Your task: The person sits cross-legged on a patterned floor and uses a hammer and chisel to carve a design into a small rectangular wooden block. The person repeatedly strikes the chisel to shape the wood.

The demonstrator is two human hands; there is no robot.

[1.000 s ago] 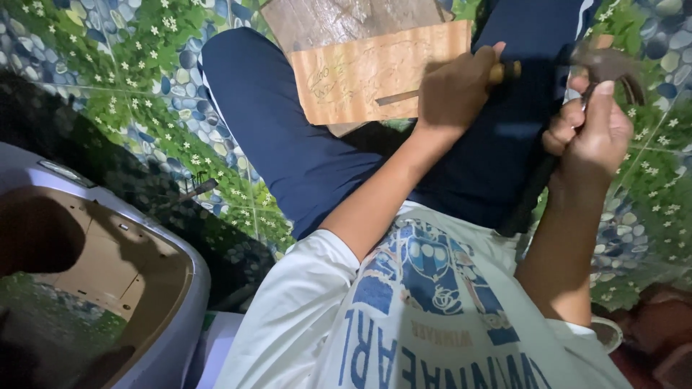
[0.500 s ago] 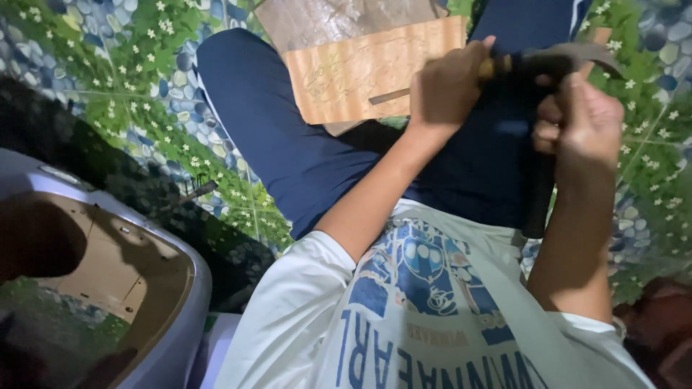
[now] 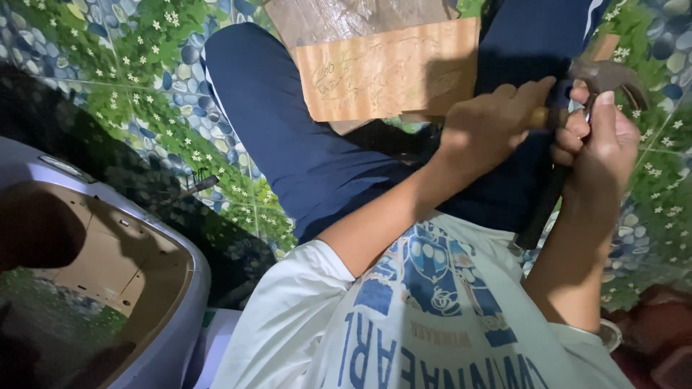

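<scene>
Now I see both hands have drawn together at the upper right of the frame: left hand [image 3: 490, 126] fingers wrapped around the claw hammer [image 3: 602, 75] handle, right hand [image 3: 598, 140] curled beside its head, above the cardboard sheet [image 3: 382, 68].

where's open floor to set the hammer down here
Bare patterned floor lies between the blue-trousered knee and the grey shell. Crowded on the lap: cardboard, left hand, right hand, hammer.
</scene>
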